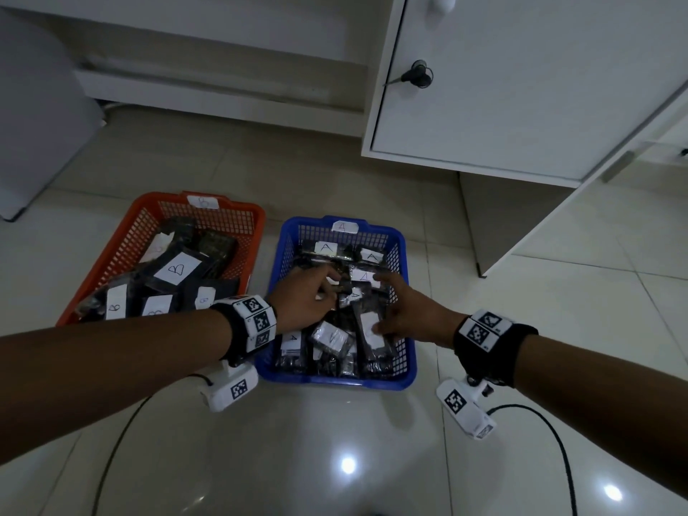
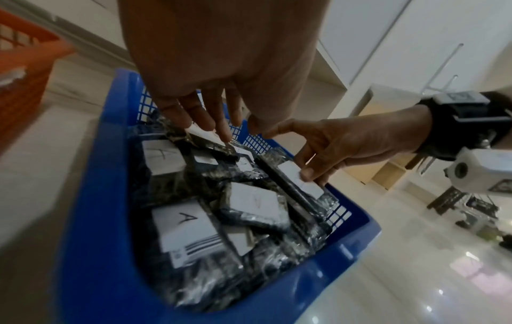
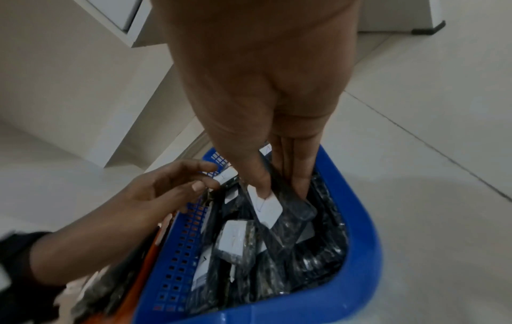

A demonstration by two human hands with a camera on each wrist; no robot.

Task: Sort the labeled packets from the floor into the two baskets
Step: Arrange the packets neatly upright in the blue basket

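The blue basket (image 1: 335, 382) (image 2: 91, 197) (image 3: 360, 252), tagged A, holds several dark packets with white A labels. Beside it on the left, the orange basket (image 1: 149, 206) (image 2: 25, 65) tagged B holds several B packets (image 1: 175, 271). Both hands are inside the blue basket. My left hand (image 1: 329, 288) (image 2: 219, 131) (image 3: 207, 177) reaches down over the middle, its fairly straight fingers touching a packet on top of the pile. My right hand (image 1: 378, 305) (image 2: 314, 178) (image 3: 281, 193) pinches a packet (image 1: 370, 335) (image 3: 277, 213) by the right wall, thumb on its white label.
A white cabinet (image 1: 521, 87) with a key in its door stands behind and right of the baskets, its side panel (image 1: 484, 217) reaching the tiled floor. A grey object (image 1: 37, 106) stands at the far left. Black cables (image 1: 540, 407) trail from the wrist cameras across the near floor.
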